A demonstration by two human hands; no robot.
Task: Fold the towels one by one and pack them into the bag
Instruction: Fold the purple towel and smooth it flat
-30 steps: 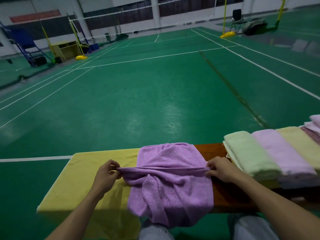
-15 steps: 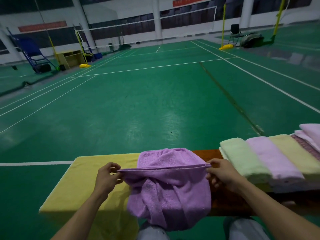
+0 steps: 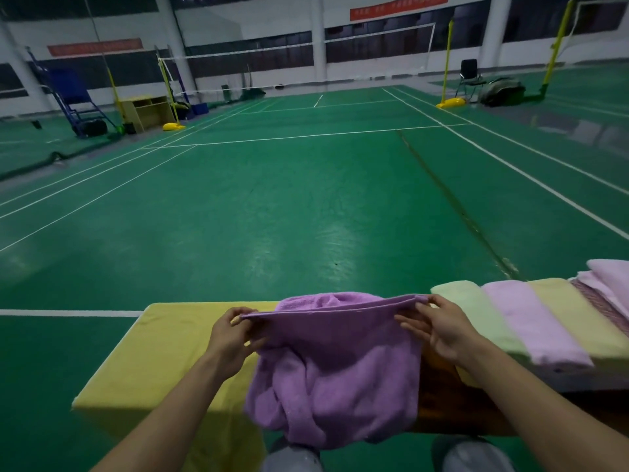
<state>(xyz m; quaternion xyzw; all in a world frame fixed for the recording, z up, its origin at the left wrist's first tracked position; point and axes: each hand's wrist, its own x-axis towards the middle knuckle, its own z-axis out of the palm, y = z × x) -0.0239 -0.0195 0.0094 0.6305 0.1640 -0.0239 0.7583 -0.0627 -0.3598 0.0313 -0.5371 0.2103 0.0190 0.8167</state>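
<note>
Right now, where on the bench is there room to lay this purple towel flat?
Best room: the yellow towel spread over the left end, bare from its left edge to the left hand. A narrow strip of bare bench shows between the purple towel and the green towel. The right end is crowded with folded towels side by side.

The one camera rode on the person's head and faced forward and somewhat down, across the bench point(image 3: 442, 396) toward the court floor point(image 3: 272, 199). It sat close above the work: the left hand point(image 3: 231, 338) and right hand point(image 3: 442, 330), each pinching the towel point(image 3: 340, 362), filled the lower middle, with forearms entering from the bottom corners and the knees point(image 3: 292, 454) cut by the bottom edge. Its wide lens also took in the net point(image 3: 258, 51) and far wall point(image 3: 238, 18) along the top, and bowed the court lines toward the sides.
</note>
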